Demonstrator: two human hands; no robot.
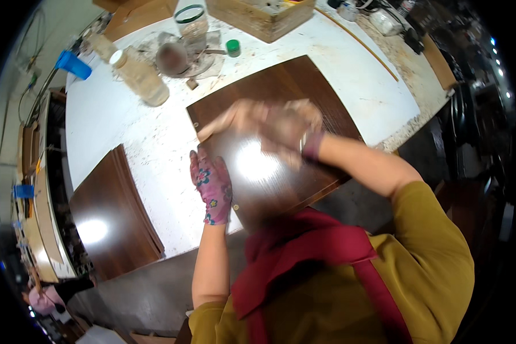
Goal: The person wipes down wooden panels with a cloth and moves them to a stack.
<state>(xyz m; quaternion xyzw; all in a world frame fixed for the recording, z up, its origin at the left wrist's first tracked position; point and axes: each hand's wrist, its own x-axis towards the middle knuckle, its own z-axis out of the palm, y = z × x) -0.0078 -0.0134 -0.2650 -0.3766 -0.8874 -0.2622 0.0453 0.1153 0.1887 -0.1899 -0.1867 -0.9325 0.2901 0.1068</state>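
On the white tabletop [378,117], a flat, glossy dark-brown wood-grain panel [281,83] is laid before the person, set askew: its left edge is slanted from far left to near right, its far edge is angled up toward the right. Sides look nearly equal; long axis cannot be told. Its left edge is overlapped by the left hand [213,186], covered in a pink flower-print glove, fingers pointed away from the body, extended, held mostly close together. Above the panel's middle, the right hand [284,127], gloved in purple, is blurred, with a pale tan cloth-like piece [238,117] at it; finger state cannot be told. Similar dark-brown panels [112,209] are stacked at left. Beyond, a white-capped translucent plastic bottle [142,81] and small green-lidded jar [233,48] are seen.
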